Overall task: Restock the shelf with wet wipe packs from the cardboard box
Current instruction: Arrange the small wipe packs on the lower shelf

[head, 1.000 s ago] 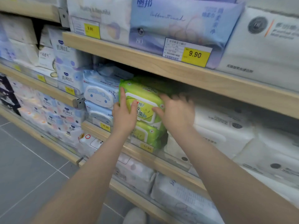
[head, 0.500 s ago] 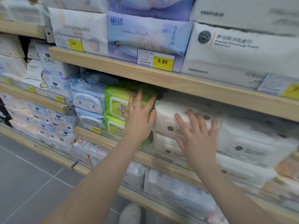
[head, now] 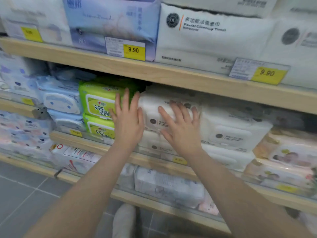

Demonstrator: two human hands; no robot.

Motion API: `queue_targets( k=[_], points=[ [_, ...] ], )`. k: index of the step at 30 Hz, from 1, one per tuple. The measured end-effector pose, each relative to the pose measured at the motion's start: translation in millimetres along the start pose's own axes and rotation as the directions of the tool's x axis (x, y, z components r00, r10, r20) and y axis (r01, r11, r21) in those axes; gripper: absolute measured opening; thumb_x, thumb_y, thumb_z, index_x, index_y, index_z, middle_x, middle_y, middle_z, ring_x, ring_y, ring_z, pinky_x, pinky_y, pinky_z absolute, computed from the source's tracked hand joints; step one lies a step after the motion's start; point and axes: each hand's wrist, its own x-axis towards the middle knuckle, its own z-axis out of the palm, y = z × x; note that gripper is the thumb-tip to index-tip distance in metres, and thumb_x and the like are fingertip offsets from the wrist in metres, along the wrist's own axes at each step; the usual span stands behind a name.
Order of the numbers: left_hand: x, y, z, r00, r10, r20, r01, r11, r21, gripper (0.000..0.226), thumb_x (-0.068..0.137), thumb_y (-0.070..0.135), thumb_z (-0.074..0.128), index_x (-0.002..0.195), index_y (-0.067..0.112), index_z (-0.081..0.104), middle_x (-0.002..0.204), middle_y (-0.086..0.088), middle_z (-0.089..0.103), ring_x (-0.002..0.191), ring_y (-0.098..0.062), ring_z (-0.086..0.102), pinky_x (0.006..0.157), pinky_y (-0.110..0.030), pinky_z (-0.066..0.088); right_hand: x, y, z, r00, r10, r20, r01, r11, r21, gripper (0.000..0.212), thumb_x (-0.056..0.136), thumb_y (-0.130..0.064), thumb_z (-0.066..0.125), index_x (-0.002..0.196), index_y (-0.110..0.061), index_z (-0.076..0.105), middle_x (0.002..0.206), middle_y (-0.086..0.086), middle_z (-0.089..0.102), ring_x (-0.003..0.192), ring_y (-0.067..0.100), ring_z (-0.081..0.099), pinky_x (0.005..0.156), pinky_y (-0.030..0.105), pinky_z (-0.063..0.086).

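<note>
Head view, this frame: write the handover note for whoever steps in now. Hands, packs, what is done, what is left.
Left hand: open, flat against the right end of the green packs, holding nothing.
Right hand: open, fingers spread on the white pack next to them, not gripping.
Green packs sit two high on the middle shelf, fronts facing out; white packs are stacked beside them.
Done: the green stack looks placed and is being squared up.
Left: fetch more packs. The cardboard box is out of view.

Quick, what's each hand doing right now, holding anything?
Left hand: open, flat against the green wet wipe packs.
Right hand: open, flat on the white wet wipe pack.
</note>
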Motion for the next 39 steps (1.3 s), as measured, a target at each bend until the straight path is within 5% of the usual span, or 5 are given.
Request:
queue_targets(
  k=[6,12,21,27,39],
  points=[
    [-39,78,20,0.958,0.227,0.173,-0.239,0.97,0.05,0.068,0.087,0.056,0.048,0.146,0.04,0.019,0.158,-0.008,0.008,0.144,-0.032,0.0,0.099,-0.076,0.016,-59,65,-43,0.988,0.151,0.018,-0.149,0.985,-0.091,0.077,0.075,-0.044,0.071,0.141,-0.028,0.034,0.144,0.007,0.029,0.132,0.029,0.03,0.106,0.061,0.013],
    [-43,125,44,0.983,0.051,0.177,-0.068,0.994,0.09,0.073,0.076,0.073,0.043,0.139,0.039,0.03,0.152,-0.015,0.015,0.142,-0.043,-0.001,0.092,-0.081,0.018,-97,132,-51,0.937,0.284,0.205,-0.256,0.955,-0.151,0.074,0.08,-0.046,0.067,0.143,-0.029,0.032,0.142,0.016,0.038,0.133,0.041,0.033,0.099,0.062,0.035],
    [-42,135,33,0.968,0.005,0.252,-0.036,0.992,0.119,0.068,0.081,0.066,0.046,0.138,0.031,0.031,0.151,-0.014,0.017,0.142,-0.042,-0.003,0.096,-0.077,0.023,-89,136,-66,0.882,0.266,0.39,-0.278,0.96,-0.026,0.085,0.076,-0.04,0.07,0.145,-0.034,0.019,0.147,0.014,0.032,0.137,0.04,0.025,0.104,0.062,0.03],
    [-49,164,-9,0.939,0.109,0.325,-0.113,0.994,-0.008,0.069,0.09,0.051,0.046,0.142,0.01,0.028,0.144,-0.016,0.035,0.133,-0.033,0.03,0.098,-0.052,0.038,-63,161,-114,0.709,0.1,0.698,-0.314,0.931,0.185,0.078,0.086,-0.037,0.06,0.149,-0.035,0.014,0.157,0.006,0.011,0.145,0.029,0.007,0.112,0.052,0.023],
    [-156,181,24,0.864,0.174,0.473,-0.145,0.985,-0.097,0.067,0.088,0.05,0.028,0.141,0.01,0.035,0.135,-0.015,0.047,0.121,-0.034,0.046,0.093,-0.049,0.043,-185,191,-148,0.744,0.106,0.659,-0.388,0.872,0.298,0.06,0.093,-0.034,0.054,0.147,-0.026,0.029,0.15,0.005,0.033,0.134,0.025,0.034,0.103,0.041,0.039]
  ],
)
